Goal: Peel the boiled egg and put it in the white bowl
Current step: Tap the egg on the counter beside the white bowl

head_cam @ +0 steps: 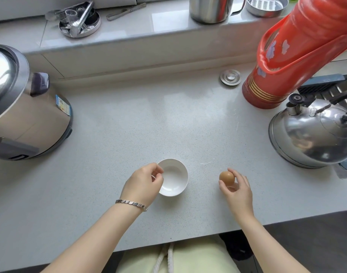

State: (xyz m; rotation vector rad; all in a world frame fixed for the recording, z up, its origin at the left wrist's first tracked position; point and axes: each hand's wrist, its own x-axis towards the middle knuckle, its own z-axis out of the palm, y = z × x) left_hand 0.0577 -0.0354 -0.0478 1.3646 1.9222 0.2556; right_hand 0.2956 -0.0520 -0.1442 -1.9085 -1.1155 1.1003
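A brown egg, shell whole, is held upright between the thumb and fingers of my right hand, just above or on the grey counter. To its left stands the small white bowl, with nothing in it. My left hand pinches the bowl's left rim between thumb and fingers. A silver bracelet circles my left wrist.
A rice cooker stands at the left. A red thermos and a steel kettle crowd the right side. On the back ledge sit a steel jug and metal dishes. The counter's front edge runs close to my body.
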